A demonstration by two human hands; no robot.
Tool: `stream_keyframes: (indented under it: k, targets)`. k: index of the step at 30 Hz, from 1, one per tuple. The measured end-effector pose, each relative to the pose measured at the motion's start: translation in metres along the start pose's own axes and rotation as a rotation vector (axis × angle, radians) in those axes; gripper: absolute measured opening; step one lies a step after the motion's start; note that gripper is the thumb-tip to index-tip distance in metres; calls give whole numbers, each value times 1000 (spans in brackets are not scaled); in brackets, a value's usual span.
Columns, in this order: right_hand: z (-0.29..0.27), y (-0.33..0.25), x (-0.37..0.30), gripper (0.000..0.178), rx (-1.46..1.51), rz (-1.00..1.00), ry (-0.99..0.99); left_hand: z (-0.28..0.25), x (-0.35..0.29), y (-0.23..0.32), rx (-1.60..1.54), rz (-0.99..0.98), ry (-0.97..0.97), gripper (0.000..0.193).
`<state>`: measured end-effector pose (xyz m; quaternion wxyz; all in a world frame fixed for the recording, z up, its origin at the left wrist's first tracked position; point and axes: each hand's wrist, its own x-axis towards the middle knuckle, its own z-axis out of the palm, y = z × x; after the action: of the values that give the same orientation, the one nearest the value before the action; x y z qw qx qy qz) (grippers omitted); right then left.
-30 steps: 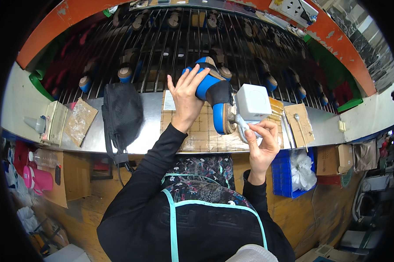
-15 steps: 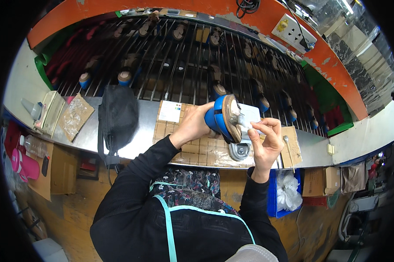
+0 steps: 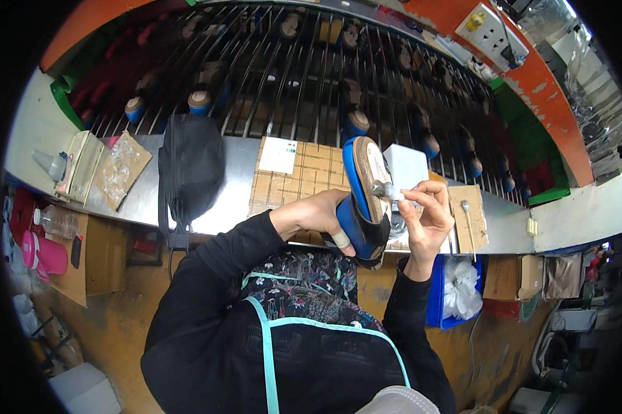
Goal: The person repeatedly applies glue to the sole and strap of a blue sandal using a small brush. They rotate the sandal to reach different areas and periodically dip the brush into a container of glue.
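Note:
My left hand [image 3: 318, 212] is wrapped round a blue and black shoe [image 3: 360, 222], a pale tape on one finger. The shoe stands steeply tilted, toe end up, its brown-edged sole [image 3: 376, 162] with a whitish middle facing right. My right hand [image 3: 428, 217] pinches a small whitish wad [image 3: 396, 195] between thumb and fingertips. A grey, smeared end of the wad is at the sole's edge, seemingly touching it. Behind the shoe stands a white block [image 3: 409, 168]. A shallow metal dish [image 3: 398, 222] is partly hidden by the shoe and right hand.
A grid-marked cardboard sheet [image 3: 311, 169] with a white card [image 3: 278, 155] covers the metal bench. Left of it sits a black bag [image 3: 192, 165]. A swab stick [image 3: 470, 228] lies on cardboard at right. Beyond runs a rod rack [image 3: 283, 90] with several shoes. A blue bin [image 3: 435, 303] stands below.
The shoe has come down nearer my body and turned more upright, showing more of its sole. My right hand has followed with the wad. The view has shifted slightly.

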<state>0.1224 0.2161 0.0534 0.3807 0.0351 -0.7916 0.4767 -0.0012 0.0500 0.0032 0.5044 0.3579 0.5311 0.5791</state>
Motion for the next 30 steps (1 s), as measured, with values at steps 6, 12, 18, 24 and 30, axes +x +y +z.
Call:
stream_keyframes:
  k: [6,12,18,24,30]
  targets:
    - [0,8,-25,18,-17,27,17,6,-5,-21,-95,-202,-147,75]
    - [-11,10,-38,18,-93,60,-14,11,-10,-26,-217,-229,-190,75]
    - [-57,17,-61,17,-291,309,-12,6,-22,-25,-270,-217,-114,79]
    - [-70,50,-97,8,-1043,355,63,-6,-35,-48,-818,130,185,96]
    - [-65,65,-102,6,-1186,167,30,-27,-24,-49,-1123,240,91,113]
